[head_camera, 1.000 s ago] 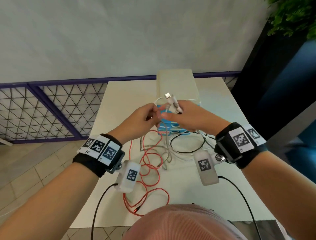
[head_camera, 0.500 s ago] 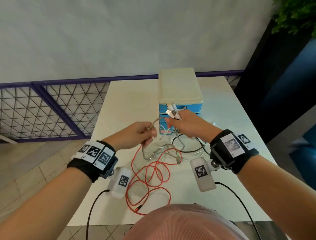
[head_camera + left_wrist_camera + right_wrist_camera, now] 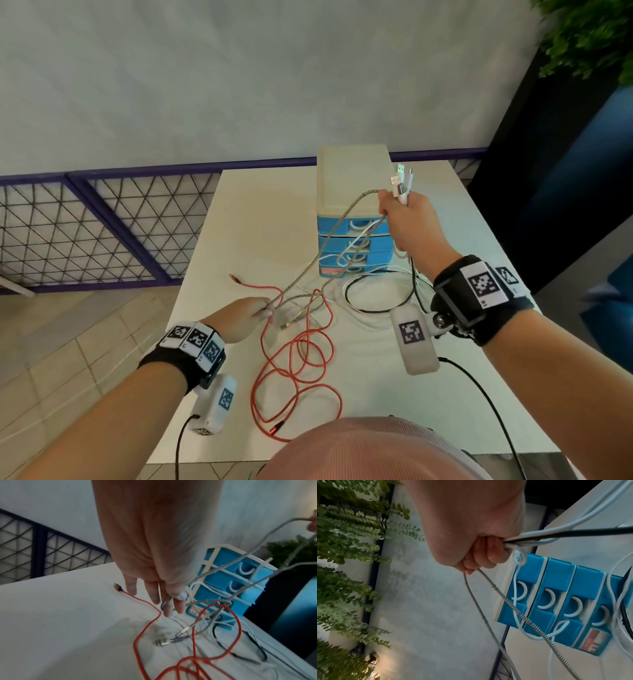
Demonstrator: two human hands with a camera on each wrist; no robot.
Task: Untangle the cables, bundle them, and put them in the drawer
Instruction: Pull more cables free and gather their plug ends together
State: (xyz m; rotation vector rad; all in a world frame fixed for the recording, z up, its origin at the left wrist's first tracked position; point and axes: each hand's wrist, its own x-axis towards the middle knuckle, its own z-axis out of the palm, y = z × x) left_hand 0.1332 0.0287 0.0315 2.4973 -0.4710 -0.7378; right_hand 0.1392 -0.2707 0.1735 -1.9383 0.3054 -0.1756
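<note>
Step in hand: the braided cable [image 3: 329, 246] was being drawn out of the tangle, stretched between the two hands in front of the blue drawer unit [image 3: 354, 240].
Right hand [image 3: 407, 222]: it was clenched around a bunch of cable ends above the drawer unit's front, with the USB plugs [image 3: 400, 181] standing up out of the fist.
Left hand [image 3: 245, 318]: it was held low, well in front of the drawer unit, its fingertips [image 3: 171, 607] pinching the braided cable.
Doing it well: the braided cable would best be slid through the pinch slowly, so that its loose plug [image 3: 181, 632] could be fed out past the red loops rather than snagged.
Red cable [image 3: 294, 370]: it was left coiled on the white table [image 3: 246, 222], in front of the drawer unit, one loop crossed by the braided cable.
White and black cables [image 3: 376, 298]: they were looped at the foot of the drawer unit, with strands led up into the right fist.
Drawers: all were seen closed.
Hard to make out: the count of cables within the right fist was hidden by the fingers; possibly three or four. The near end of the red cable was cut off by the person's head.
</note>
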